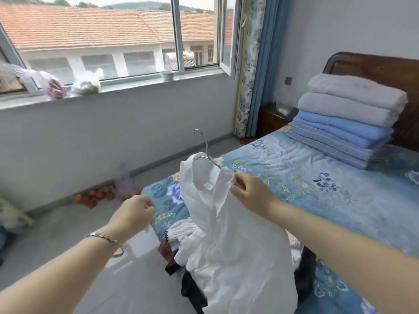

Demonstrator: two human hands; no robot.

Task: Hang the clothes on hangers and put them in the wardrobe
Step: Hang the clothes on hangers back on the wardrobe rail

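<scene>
Head view showed a white shirt (pixel 226 234) held up over the near corner of the bed (pixel 317 189), its tail trailing onto a pile of other clothes (pixel 181 232) heaped on that corner. A wire hanger (pixel 206 148) sat inside the neck, hook sticking up clear of the collar and one arm already under the far shoulder. The right hand (pixel 249 191) pinched the collar edge between thumb and fingers, probably to lift the cloth over the hanger's bare end, so the hanging step looked about half done. The left hand (pixel 133 211), out over the floor beside the bed, was curled into a loose fist apart from the shirt; whether it gripped anything could not be told. No wardrobe was in view.

Folded quilts (pixel 344 118) were stacked at the head end of the bed. On the window sill (pixel 136 83), across the floor from the bed, stood two knotted plastic bags (pixel 45 83), one with something pinkish inside and the other with something pale green, and a small bowl (pixel 167 75) whose contents were hidden.
</scene>
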